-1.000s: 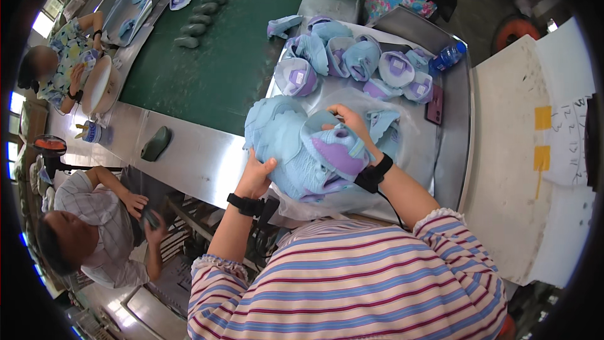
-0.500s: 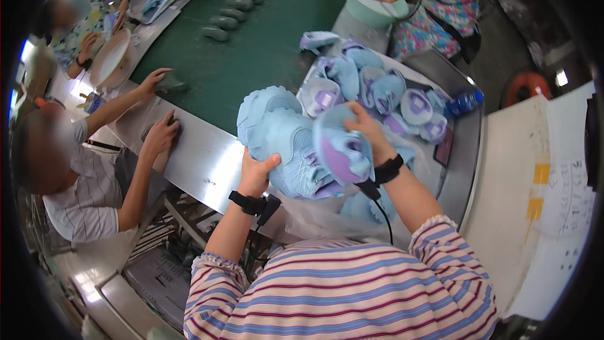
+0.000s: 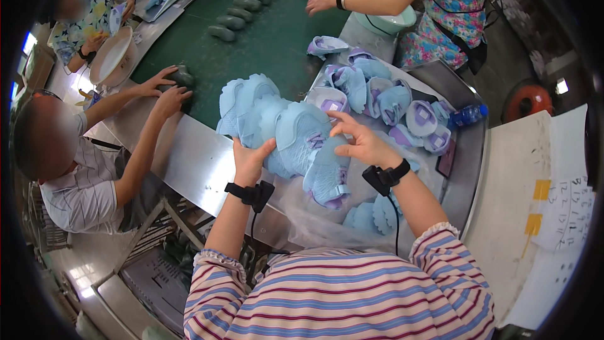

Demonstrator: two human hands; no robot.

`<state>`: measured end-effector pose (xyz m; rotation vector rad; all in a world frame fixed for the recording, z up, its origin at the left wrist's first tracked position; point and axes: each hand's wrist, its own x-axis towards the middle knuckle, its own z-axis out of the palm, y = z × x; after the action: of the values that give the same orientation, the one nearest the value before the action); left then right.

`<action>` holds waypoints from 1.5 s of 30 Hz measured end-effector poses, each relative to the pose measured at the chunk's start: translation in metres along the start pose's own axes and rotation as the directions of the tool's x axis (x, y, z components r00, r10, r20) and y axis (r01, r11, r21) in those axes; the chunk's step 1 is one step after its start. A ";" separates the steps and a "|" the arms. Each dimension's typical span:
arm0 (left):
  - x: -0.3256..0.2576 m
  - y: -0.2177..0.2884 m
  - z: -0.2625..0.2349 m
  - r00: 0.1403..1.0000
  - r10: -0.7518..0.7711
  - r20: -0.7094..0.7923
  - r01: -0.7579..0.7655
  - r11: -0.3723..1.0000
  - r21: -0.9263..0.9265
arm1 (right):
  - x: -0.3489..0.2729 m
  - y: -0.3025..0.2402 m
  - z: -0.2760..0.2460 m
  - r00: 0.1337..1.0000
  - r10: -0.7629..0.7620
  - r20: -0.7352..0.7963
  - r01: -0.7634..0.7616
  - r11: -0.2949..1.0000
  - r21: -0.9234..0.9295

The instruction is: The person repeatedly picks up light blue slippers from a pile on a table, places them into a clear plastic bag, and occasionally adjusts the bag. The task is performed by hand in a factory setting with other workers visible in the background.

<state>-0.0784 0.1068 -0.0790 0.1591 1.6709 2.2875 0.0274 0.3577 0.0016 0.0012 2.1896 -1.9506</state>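
A stack of light blue shoe uppers (image 3: 264,116) with purple linings, nested one in another, is gripped from below by my left hand (image 3: 250,162), thumb along its near side. My right hand (image 3: 366,141) is open at the stack's right end, its fingers apart and curved beside the last upper (image 3: 329,167). Whether those fingertips touch it I cannot tell. Just beyond my right hand, more blue and purple uppers (image 3: 395,102) lie heaped in the metal tray. Below it, several blue uppers (image 3: 377,213) lie in clear plastic.
The green belt (image 3: 189,56) carries a row of dark green shoe lasts (image 3: 231,22). At left a co-worker's hands hold a dark last (image 3: 181,77); another co-worker's hand (image 3: 322,3) reaches over the belt. A blue bottle (image 3: 469,115) stands by the tray's right wall (image 3: 475,164).
The upper that my right hand held now sits on the stack's right end, and that hand's fingers have spread. The stack has shifted slightly left. The far co-worker's hand has left the uppers.
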 end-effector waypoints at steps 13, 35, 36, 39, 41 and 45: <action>0.014 -0.012 -0.022 0.998 -0.047 -0.045 0.033 0.960 -0.279 | -0.025 -0.014 -0.069 0.992 -0.087 -0.092 0.097 0.989 0.108; 0.007 0.044 0.012 0.992 0.124 -0.007 -0.124 0.991 -0.041 | -0.035 0.053 -0.060 0.973 -0.230 -0.018 0.086 0.290 0.953; 0.006 0.046 0.013 0.993 0.121 0.005 -0.120 0.991 -0.052 | -0.032 0.035 -0.055 0.982 -0.190 -0.008 0.093 0.441 0.893; -0.003 0.049 0.022 0.992 0.107 0.069 -0.107 0.994 0.002 | -0.012 -0.004 -0.039 0.978 -0.206 0.045 0.157 0.853 0.498; -0.009 0.046 0.043 0.988 0.149 0.051 -0.155 0.974 0.165 | 0.004 -0.015 -0.030 0.967 -0.223 0.123 0.228 0.973 -0.029; 0.004 0.038 0.043 0.971 0.240 -0.019 -0.231 0.949 0.215 | -0.003 -0.008 -0.004 0.949 -0.294 -0.112 0.258 0.931 -0.257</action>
<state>-0.0772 0.1370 -0.0295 0.3763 2.0155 2.2855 0.0284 0.3613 0.0106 -0.2190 2.6391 -1.8564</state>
